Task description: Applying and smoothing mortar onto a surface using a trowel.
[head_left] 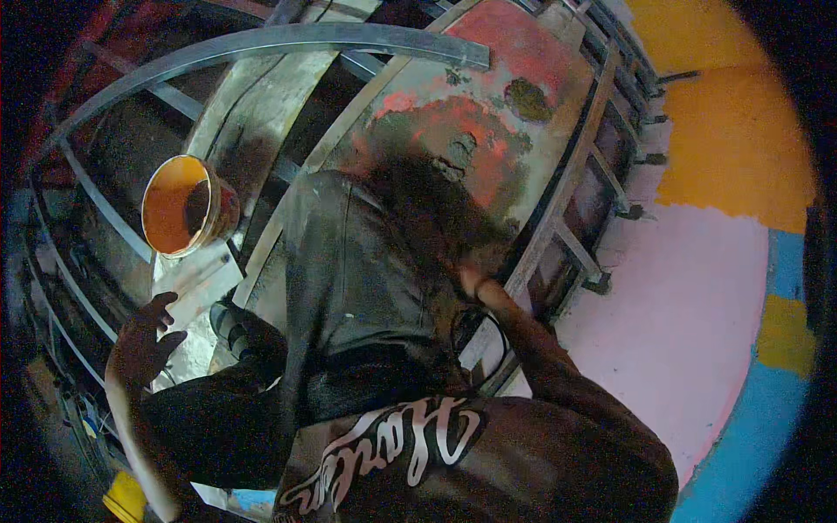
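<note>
My left hand (pixel 150 342) is raised at the left beside my foot (pixel 231 327), fingers apart with nothing visible between them. Just beyond it lies a flat pale board (pixel 199 281). A round bucket (pixel 225 213), orange inside, stands past that board. On the other side, my right hand (pixel 472 281) is beside my bent knee, in deep shadow; its fingers are hidden, so its grip cannot be made out. Ahead of my knees is a long panel (pixel 545 166), pinkish red with grey, crusted patches.
Metal bars (pixel 366 37) curve across the far side. A slatted metal frame (pixel 602 105) runs along the panel's right edge, next to a wall painted orange (pixel 732 139), pink (pixel 663 322) and blue (pixel 767 444). A yellow object (pixel 126 497) sits at lower left.
</note>
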`<state>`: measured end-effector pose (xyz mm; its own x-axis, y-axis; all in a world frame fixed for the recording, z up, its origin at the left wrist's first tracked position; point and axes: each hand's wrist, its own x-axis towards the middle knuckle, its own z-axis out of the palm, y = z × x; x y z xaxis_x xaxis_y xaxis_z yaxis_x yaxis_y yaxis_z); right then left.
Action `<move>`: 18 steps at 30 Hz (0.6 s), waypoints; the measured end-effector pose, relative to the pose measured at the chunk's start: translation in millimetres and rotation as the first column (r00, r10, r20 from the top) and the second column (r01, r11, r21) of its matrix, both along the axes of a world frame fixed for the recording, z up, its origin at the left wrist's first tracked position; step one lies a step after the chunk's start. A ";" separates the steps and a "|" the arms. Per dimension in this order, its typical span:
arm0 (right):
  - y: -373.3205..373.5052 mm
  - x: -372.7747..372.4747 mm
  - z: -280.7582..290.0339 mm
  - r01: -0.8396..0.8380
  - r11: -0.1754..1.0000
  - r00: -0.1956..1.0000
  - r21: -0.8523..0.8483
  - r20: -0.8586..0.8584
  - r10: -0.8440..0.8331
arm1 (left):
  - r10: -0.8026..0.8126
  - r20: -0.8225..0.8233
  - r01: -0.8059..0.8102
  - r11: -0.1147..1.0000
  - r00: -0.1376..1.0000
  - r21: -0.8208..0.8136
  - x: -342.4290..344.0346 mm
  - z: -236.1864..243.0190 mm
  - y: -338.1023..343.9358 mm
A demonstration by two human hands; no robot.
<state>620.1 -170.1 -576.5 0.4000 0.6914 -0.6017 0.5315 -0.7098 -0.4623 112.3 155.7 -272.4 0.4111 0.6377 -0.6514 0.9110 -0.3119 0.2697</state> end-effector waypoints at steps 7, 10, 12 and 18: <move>-114.0 -37.7 38.9 0.136 0.981 0.953 -0.142 -0.251 -0.168 | 0.060 -0.020 -0.059 0.998 0.998 0.020 -10.8 0.7 1.8; -50.5 -25.5 7.4 0.133 0.991 0.983 -0.004 -0.123 -0.133 | 0.061 -0.030 -0.062 0.998 0.998 -0.016 -1.1 -1.9 10.6; 10.7 -8.7 -17.4 0.129 0.988 0.992 0.089 -0.018 -0.128 | 0.030 -0.073 -0.032 0.999 0.997 -0.033 8.9 -4.7 14.6; 75.1 -6.1 23.8 0.176 0.934 0.976 0.310 0.071 -0.207 | -0.109 -0.046 0.106 0.992 0.993 -0.074 18.8 -11.9 35.1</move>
